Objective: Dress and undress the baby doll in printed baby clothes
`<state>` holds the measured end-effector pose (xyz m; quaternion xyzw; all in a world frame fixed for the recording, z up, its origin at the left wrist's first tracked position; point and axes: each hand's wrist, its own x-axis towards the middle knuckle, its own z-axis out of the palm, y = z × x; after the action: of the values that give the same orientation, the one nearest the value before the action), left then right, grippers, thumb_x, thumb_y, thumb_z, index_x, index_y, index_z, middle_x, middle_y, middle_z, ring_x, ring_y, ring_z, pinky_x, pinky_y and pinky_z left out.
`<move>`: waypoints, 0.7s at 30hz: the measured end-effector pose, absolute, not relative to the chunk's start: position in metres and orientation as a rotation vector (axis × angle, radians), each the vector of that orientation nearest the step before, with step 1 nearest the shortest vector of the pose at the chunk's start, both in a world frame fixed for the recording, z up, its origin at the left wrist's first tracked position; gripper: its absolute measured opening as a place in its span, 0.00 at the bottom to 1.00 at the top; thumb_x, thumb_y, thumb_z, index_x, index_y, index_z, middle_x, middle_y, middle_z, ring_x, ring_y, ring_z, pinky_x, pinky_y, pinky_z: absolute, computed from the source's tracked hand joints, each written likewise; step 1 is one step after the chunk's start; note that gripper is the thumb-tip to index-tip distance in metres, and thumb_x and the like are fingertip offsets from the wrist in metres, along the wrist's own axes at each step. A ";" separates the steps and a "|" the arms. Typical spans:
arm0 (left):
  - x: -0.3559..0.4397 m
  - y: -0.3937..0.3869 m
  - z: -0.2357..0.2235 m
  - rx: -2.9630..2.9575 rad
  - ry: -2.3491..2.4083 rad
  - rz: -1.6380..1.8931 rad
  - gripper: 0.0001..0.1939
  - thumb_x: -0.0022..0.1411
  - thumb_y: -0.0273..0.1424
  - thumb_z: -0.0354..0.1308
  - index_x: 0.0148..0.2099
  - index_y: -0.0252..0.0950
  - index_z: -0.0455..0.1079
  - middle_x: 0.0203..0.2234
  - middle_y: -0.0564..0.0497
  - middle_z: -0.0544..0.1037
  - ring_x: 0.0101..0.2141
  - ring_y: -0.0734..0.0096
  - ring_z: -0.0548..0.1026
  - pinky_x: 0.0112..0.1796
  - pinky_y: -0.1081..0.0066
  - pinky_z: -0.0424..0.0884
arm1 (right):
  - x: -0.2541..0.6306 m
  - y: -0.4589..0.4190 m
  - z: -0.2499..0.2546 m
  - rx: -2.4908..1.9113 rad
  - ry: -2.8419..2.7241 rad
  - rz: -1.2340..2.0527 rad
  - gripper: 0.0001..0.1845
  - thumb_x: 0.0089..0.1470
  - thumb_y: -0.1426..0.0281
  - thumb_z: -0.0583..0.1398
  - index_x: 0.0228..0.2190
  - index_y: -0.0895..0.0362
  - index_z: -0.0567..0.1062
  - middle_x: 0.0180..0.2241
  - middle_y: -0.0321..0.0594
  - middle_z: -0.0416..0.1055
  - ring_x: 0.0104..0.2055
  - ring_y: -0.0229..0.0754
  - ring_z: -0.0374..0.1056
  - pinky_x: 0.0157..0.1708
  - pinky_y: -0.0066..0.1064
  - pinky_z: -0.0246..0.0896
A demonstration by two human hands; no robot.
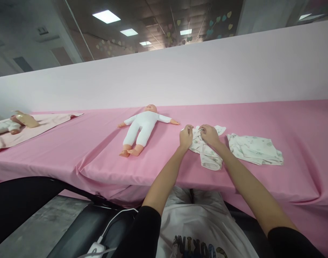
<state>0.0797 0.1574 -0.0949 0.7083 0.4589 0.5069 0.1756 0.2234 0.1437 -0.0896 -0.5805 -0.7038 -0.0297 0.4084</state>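
Both hands are on a small white printed baby garment [206, 150] that lies bunched on the pink-covered table. My left hand [186, 137] pinches its left edge, fingers closed. At its upper part, my right hand [209, 134] grips the cloth with bent fingers. One end of the garment, like a sleeve or leg opening, points toward me. A baby doll [144, 123] in a white bodysuit lies on its back to the left of my hands, arms spread. Right of my right forearm rests a second folded printed baby garment [254, 148].
The pink cloth [99, 157] covers the table, with a white partition [164, 79] behind it. At far left another doll [8, 126] and a yellowish bottle-like object [27, 120] lie on a pale mat [52, 123]. A black chair [80, 229] holds a white corded device [96, 249].
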 end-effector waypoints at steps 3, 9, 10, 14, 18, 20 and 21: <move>0.078 0.160 -0.095 1.960 1.248 1.485 0.12 0.65 0.34 0.47 0.39 0.37 0.71 0.26 0.52 0.75 0.27 0.74 0.71 0.33 0.74 0.64 | 0.225 0.143 -0.091 -1.487 -1.764 -0.139 0.17 0.46 0.78 0.49 0.31 0.58 0.76 0.34 0.45 0.74 0.36 0.46 0.68 0.39 0.36 0.60; 0.085 0.158 -0.104 2.250 1.037 1.261 0.09 0.60 0.36 0.53 0.37 0.35 0.70 0.26 0.52 0.73 0.28 0.72 0.70 0.31 0.74 0.63 | 0.219 0.140 -0.089 -1.299 -1.670 -0.144 0.16 0.47 0.76 0.49 0.32 0.55 0.75 0.37 0.42 0.74 0.40 0.46 0.68 0.43 0.38 0.61; 0.086 0.157 -0.105 2.272 1.066 1.243 0.09 0.61 0.35 0.52 0.35 0.35 0.69 0.25 0.52 0.72 0.27 0.72 0.69 0.30 0.73 0.63 | 0.218 0.139 -0.088 -1.279 -1.653 -0.146 0.16 0.47 0.76 0.49 0.33 0.55 0.74 0.37 0.42 0.74 0.40 0.46 0.68 0.44 0.38 0.61; 0.086 0.154 -0.100 2.139 1.157 1.384 0.10 0.65 0.32 0.47 0.37 0.38 0.69 0.27 0.52 0.75 0.29 0.71 0.71 0.33 0.73 0.63 | 0.211 0.134 -0.084 -1.287 -1.688 -0.175 0.16 0.46 0.76 0.50 0.33 0.54 0.74 0.36 0.42 0.74 0.40 0.46 0.68 0.43 0.37 0.61; 0.082 0.156 -0.096 1.906 1.175 1.592 0.11 0.66 0.33 0.44 0.41 0.38 0.68 0.34 0.51 0.76 0.35 0.70 0.73 0.37 0.73 0.65 | 0.209 0.130 -0.082 -1.381 -1.678 -0.206 0.19 0.44 0.79 0.50 0.34 0.54 0.75 0.34 0.42 0.75 0.39 0.48 0.68 0.41 0.38 0.60; 0.080 0.158 -0.096 1.827 1.192 1.668 0.11 0.66 0.32 0.44 0.42 0.38 0.67 0.34 0.50 0.76 0.36 0.70 0.73 0.38 0.73 0.65 | 0.207 0.127 -0.079 -1.341 -1.635 -0.188 0.19 0.41 0.79 0.50 0.33 0.55 0.75 0.35 0.42 0.75 0.40 0.49 0.68 0.42 0.39 0.60; 0.078 0.159 -0.096 1.786 1.212 1.703 0.11 0.66 0.32 0.44 0.42 0.38 0.67 0.34 0.50 0.76 0.36 0.69 0.73 0.38 0.73 0.66 | 0.206 0.126 -0.078 -1.296 -1.609 -0.162 0.19 0.40 0.79 0.51 0.33 0.54 0.75 0.36 0.41 0.75 0.41 0.48 0.69 0.43 0.39 0.61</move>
<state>0.0784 0.1592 -0.0961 0.6373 0.4323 0.6075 0.1950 0.2061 0.1255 -0.0777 -0.5379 -0.6682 -0.0674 0.5095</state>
